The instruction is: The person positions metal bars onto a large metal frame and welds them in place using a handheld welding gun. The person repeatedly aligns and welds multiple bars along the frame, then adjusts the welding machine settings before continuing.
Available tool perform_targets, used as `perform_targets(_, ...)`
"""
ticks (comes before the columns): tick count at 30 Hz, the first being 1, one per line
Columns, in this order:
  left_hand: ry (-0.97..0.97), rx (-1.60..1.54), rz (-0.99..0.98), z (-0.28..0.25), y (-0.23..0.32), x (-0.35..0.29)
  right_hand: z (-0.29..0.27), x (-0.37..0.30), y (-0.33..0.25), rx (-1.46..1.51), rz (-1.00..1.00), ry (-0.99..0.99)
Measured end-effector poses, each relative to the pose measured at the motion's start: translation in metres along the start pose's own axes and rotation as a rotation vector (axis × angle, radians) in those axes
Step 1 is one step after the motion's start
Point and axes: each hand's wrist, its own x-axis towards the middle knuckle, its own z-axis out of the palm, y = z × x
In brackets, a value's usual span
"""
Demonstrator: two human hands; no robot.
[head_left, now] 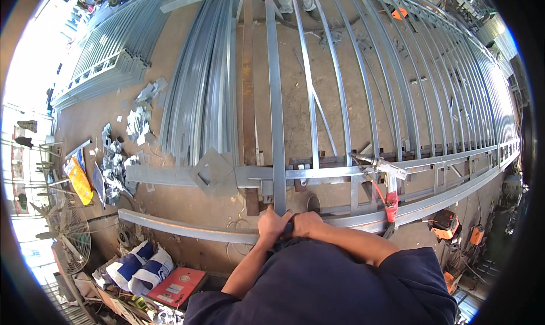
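Observation:
A long grey metal bar (275,109) runs away from me, its near end between my hands. My left hand (272,224) is closed at that end, beside a small metal block (267,191). Next to it, my right hand (305,224) is closed near a small dark object, and the two hands almost touch. What sits in either grip is hidden by the fingers. The bar lies across a horizontal metal rail (323,173). On the frame to the right rests a silver gun-shaped tool (389,169) with a red grip.
Metal plates with a square cutout (213,174) lie left of the bar. Beyond are stacked channels (198,81) and gate-like panels (113,64). A barred frame (431,98) extends right. Scrap pieces (116,172), a fan (71,234), a red case (176,286) and an orange machine (445,225) stand around.

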Motion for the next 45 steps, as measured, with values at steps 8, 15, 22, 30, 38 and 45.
perform_targets(8, 0.046, -0.006, 0.022, 0.003, -0.005, 0.002, -0.013, -0.012, -0.013, 0.001, 0.025, 0.062)
perform_targets(15, 0.036, -0.072, 0.018, -0.01, 0.005, 0.001, -0.009, -0.011, -0.012, -0.04, 0.004, 0.069)
perform_targets(22, 0.046, -0.104, 0.021, -0.011, 0.008, -0.002, -0.018, -0.014, -0.016, -0.002, 0.041, 0.008)
perform_targets(30, 0.031, -0.131, 0.027, -0.013, 0.006, -0.002, -0.017, -0.013, -0.016, -0.016, 0.044, -0.014)
perform_targets(38, -0.002, -0.051, -0.032, -0.017, 0.015, -0.002, -0.01, -0.014, -0.017, -0.008, 0.065, 0.057)
perform_targets(45, -0.038, -0.084, 0.006, -0.016, 0.008, 0.005, -0.014, -0.018, -0.019, -0.069, 0.053, 0.051)
